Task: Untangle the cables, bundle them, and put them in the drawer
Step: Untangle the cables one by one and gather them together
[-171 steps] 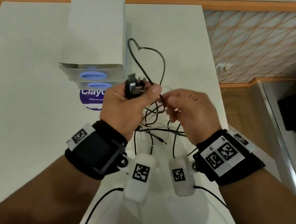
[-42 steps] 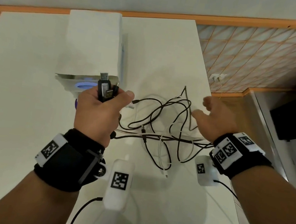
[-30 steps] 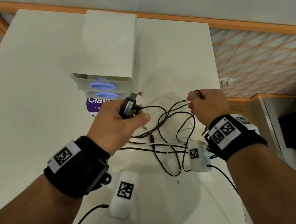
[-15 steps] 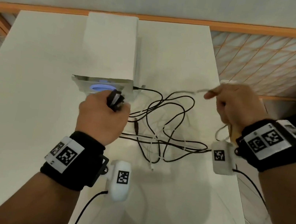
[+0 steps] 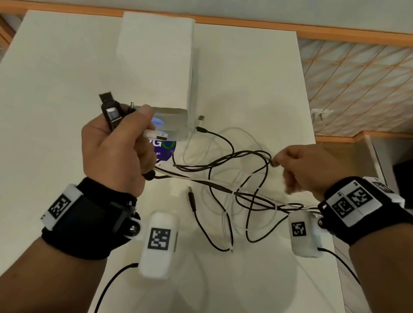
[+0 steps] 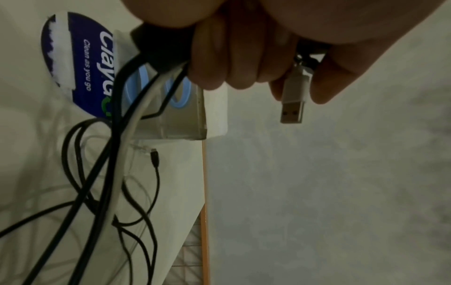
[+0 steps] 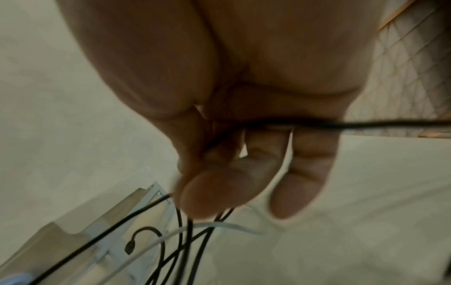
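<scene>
Several black and white cables (image 5: 234, 192) lie tangled on the white table (image 5: 46, 105), between my hands. My left hand (image 5: 121, 143) is raised and grips their plug ends in a fist: a black USB plug (image 5: 110, 113) sticks up and a white USB plug (image 6: 292, 102) pokes out past the fingers. The cables (image 6: 117, 154) trail down from this fist. My right hand (image 5: 287, 165) pinches a black cable loop (image 5: 269, 157) at the tangle's right side; that black cable (image 7: 366, 124) crosses its curled fingers. The small white drawer unit (image 5: 154, 68) stands behind the left hand, its drawers pushed in.
A round blue sticker (image 6: 80, 63) lies on the table in front of the drawer unit (image 6: 175, 119). Loose plug ends (image 5: 191, 199) rest near the tangle. The table's right edge (image 5: 323, 227) runs just under my right wrist, with floor beyond.
My right hand has come back left and down from its raised pull, now pinching a black loop near the tangle. My left hand has lifted, and its plugs now stick up to the left.
</scene>
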Motion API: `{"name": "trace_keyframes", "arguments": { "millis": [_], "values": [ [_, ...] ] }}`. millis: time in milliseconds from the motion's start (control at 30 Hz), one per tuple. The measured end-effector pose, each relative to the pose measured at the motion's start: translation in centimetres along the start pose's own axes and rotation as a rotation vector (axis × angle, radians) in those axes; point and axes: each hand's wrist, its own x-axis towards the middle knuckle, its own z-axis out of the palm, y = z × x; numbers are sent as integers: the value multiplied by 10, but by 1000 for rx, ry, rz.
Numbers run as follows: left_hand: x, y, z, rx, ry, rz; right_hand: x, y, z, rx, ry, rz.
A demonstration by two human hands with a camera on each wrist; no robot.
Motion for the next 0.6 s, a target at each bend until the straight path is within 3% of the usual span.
{"name": "trace_keyframes", "arguments": {
  "millis": [100,233,300,433,600],
  "values": [
    [-1,0,-1,13,-16,-8,1,-2,6,40,0,-29],
    [1,0,-3,18,-75,-6,5,-10,12,260,-47,80],
    [2,0,-4,19,-142,-2,8,-13,13,257,-46,89],
    [0,-2,-2,116,-273,22,6,-21,18,256,-39,-67],
    [2,-7,-4,179,-242,46,-6,-24,10,653,-203,-320]
  ]
}}
